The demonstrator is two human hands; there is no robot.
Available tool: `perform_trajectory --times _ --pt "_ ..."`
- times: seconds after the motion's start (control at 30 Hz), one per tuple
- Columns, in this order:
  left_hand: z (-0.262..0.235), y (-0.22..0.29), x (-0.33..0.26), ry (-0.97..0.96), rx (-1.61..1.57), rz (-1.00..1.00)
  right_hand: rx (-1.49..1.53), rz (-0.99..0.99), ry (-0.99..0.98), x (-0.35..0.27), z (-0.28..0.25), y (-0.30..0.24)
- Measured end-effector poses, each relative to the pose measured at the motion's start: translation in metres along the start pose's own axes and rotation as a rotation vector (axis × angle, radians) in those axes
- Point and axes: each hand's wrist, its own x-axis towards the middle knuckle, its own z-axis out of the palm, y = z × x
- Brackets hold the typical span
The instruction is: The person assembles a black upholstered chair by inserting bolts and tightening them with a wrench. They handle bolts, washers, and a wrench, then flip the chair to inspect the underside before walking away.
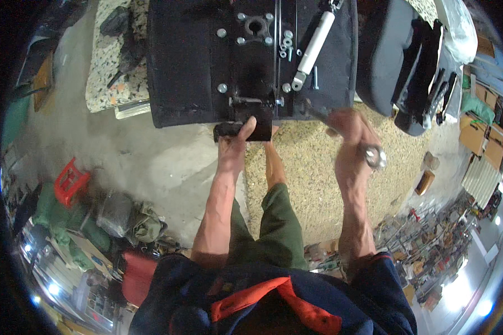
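We see an upturned black seat base (190, 67) lying on the desk (109, 67), its metal plate facing up with a white gas cylinder (314, 47) slanting across it. Our left hand (237, 139) is clenched on the black lever (246, 131) at the base's near edge. Our right hand (349, 139), blurred, grasps a wrench (313, 111) angled up-left toward the plate, just right of the lever.

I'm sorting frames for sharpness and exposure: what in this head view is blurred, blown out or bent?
Head view: the right hand and the tool it holds are smeared by motion blur; the left hand on the black seat base is sharper. Glare whitens the lower right corner, and bright spots flare at lower left. Fisheye curves the edges, with a dark rim around the picture.
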Motion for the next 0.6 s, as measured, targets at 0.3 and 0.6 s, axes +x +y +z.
perform_trajectory --times 0.3,0.6 --pt "-0.002 -0.008 0.007 0.024 -0.057 -0.013 -0.034 -0.278 0.127 -0.036 0.029 0.041" --pt "0.001 -0.006 0.007 -0.017 -0.154 0.035 -0.116 -0.505 0.205 -0.072 0.076 0.059"
